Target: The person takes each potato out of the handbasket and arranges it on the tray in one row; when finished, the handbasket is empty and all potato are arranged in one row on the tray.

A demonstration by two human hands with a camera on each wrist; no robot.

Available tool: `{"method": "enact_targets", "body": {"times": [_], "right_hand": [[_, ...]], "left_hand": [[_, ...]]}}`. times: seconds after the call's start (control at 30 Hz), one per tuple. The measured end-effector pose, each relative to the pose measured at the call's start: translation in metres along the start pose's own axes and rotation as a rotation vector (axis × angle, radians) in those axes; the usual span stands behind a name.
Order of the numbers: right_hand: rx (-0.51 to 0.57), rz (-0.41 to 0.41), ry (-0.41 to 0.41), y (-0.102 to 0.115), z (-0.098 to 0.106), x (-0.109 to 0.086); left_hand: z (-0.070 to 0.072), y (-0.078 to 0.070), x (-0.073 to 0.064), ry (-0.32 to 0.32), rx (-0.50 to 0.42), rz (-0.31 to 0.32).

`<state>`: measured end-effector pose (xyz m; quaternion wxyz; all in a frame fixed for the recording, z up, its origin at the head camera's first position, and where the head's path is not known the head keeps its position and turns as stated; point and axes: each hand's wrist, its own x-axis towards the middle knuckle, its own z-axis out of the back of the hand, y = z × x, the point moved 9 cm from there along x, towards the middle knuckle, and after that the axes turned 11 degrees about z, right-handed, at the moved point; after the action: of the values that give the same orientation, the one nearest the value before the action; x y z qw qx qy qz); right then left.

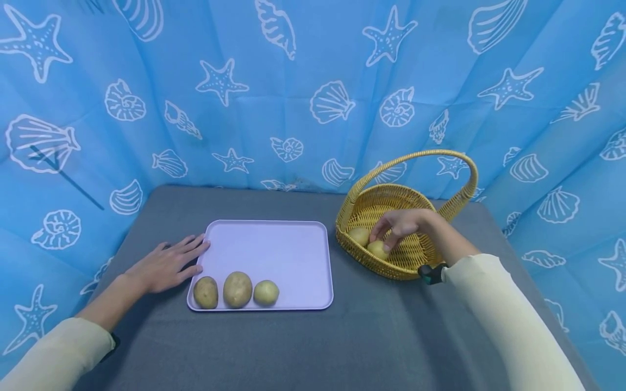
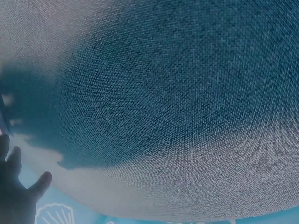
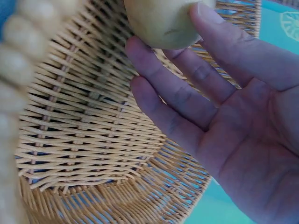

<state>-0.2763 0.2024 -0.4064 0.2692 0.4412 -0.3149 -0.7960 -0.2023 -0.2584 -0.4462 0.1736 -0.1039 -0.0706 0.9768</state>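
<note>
Inside the yellow wicker basket (image 1: 415,250), my right hand (image 1: 403,224) pinches a small pale potato (image 1: 378,250) between thumb and fingertips. The right wrist view shows the thumb on one side of that potato (image 3: 163,23) and fingertips at its lower side. Another potato (image 1: 359,235) lies beside it at the basket's left wall. My left hand (image 1: 166,266) rests flat with spread fingers at the left edge of a pale lilac tray (image 1: 274,250). Along the tray's front edge sit a brownish potato (image 1: 206,292), a larger potato (image 1: 237,290) and a small round potato (image 1: 266,292).
A dark grey cloth (image 1: 293,347) covers the table under tray and basket. The basket's tall arched handle (image 1: 415,155) rises over its opening, behind my right hand. A blue curtain (image 1: 274,108) with white shell and starfish prints hangs around the table's back and sides.
</note>
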Motion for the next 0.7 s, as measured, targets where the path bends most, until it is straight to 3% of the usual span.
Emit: {"method": "enact_targets", "body": {"times": [0.33, 0.57, 0.7], "right_hand": [[-0.140, 0.162, -0.059, 0.028, 0.009, -0.020], [-0.140, 0.229, -0.101, 0.043, 0.014, -0.033], [-0.121, 0.316, -0.086, 0.056, 0.010, -0.033]], "left_hand": [[0.001, -0.001, -0.001, 0.001, -0.007, 0.000], [0.001, -0.001, 0.000, -0.003, 0.006, 0.000], [0.000, -0.001, 0.000, -0.007, 0.006, -0.002]]}}
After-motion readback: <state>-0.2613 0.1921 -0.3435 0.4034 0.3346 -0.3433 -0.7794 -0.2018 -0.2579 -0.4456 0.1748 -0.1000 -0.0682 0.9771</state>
